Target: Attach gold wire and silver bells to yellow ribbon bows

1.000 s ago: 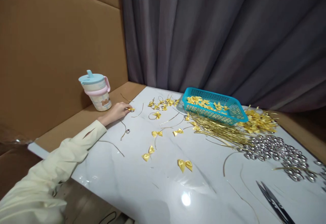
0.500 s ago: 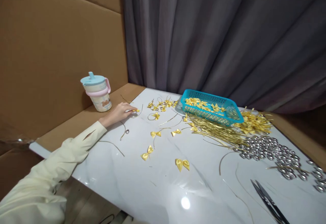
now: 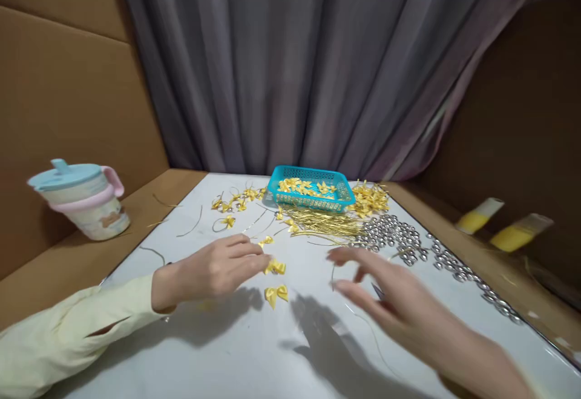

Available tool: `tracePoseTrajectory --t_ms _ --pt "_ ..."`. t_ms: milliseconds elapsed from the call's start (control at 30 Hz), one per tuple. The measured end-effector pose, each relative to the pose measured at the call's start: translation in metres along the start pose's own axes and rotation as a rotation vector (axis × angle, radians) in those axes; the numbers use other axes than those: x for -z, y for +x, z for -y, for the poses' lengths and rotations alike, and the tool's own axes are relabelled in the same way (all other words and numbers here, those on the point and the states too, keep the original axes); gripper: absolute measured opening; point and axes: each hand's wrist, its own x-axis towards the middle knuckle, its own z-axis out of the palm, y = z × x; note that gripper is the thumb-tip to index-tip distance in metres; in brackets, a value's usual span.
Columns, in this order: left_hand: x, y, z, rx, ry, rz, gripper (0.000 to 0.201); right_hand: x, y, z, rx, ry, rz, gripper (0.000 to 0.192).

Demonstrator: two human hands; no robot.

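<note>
My left hand (image 3: 218,269) is over the middle of the white table, its fingers closed on a small yellow ribbon bow (image 3: 275,267) at the fingertips. Just below lies another yellow bow (image 3: 276,296), and a further bow (image 3: 267,240) rests beyond my fingers. To the right, my right hand (image 3: 390,290) is slightly blurred, thumb and fingers apart around nothing I can see. A thin cord (image 3: 333,278) shows near its fingertips. Dark scissor tips (image 3: 377,290) peek out beneath that hand, the rest covered.
A blue basket (image 3: 347,193) of bows stands at the back. Before it lie gold cords (image 3: 324,222); silver rings (image 3: 393,232) spread rightward. Loose bows (image 3: 370,199) are heaped beside it. At left stands a lidded cup (image 3: 84,202); clear containers (image 3: 521,232) with yellow contents are at right.
The view has swung to the right. My left hand has come from the table's far left to the middle with a bow. My right hand has entered the view, hiding most of the scissors.
</note>
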Motion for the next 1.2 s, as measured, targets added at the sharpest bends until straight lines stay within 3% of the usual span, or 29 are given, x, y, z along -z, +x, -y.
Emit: tracePoseTrajectory --t_ms 133,300,333,400,467,533,600,700,867,967,1100,1200 --pt "-0.009 0.021 -0.005 -0.347 0.212 -0.093 0.023 -0.022 0.009 0.012 -0.048 0.351 0.304 0.039" --pt "-0.022 0.027 -0.007 -0.472 0.277 -0.16 0.015 -0.041 0.011 0.015 -0.108 0.797 0.398 0.039" --pt "-0.025 0.026 -0.008 -0.438 0.226 -0.16 0.014 -0.043 0.01 0.014 -0.119 0.854 0.391 0.039" --pt "-0.029 0.023 -0.009 -0.233 0.029 -0.143 0.018 -0.047 0.008 0.012 -0.121 0.902 0.349 0.039" --pt "-0.031 0.022 -0.012 0.125 -0.288 -0.073 0.034 -0.05 0.007 0.008 -0.095 0.876 0.288 0.038" --pt "-0.033 0.021 -0.014 0.416 -0.66 0.082 0.045 -0.053 0.006 0.003 -0.067 0.806 0.243 0.038" --pt "-0.039 0.019 -0.016 0.574 -1.049 0.216 0.037 -0.057 0.007 -0.002 -0.05 0.731 0.22 0.037" --pt "-0.054 0.017 -0.024 0.799 -1.394 0.172 0.022 -0.061 0.007 -0.006 -0.043 0.659 0.208 0.036" --pt "-0.072 0.018 -0.038 0.918 -1.322 0.166 0.04 -0.067 0.008 -0.006 -0.03 0.617 0.233 0.033" --pt "-0.075 0.017 -0.039 0.948 -1.209 0.182 0.038 -0.068 0.008 -0.009 0.011 0.401 0.216 0.029" --pt "-0.076 0.015 -0.038 0.952 -1.111 0.194 0.038 -0.067 0.01 -0.015 0.266 0.02 0.011 0.015" --pt "-0.077 0.015 -0.037 0.944 -1.133 0.205 0.036 -0.069 0.012 -0.016 0.394 -0.092 -0.067 0.016"
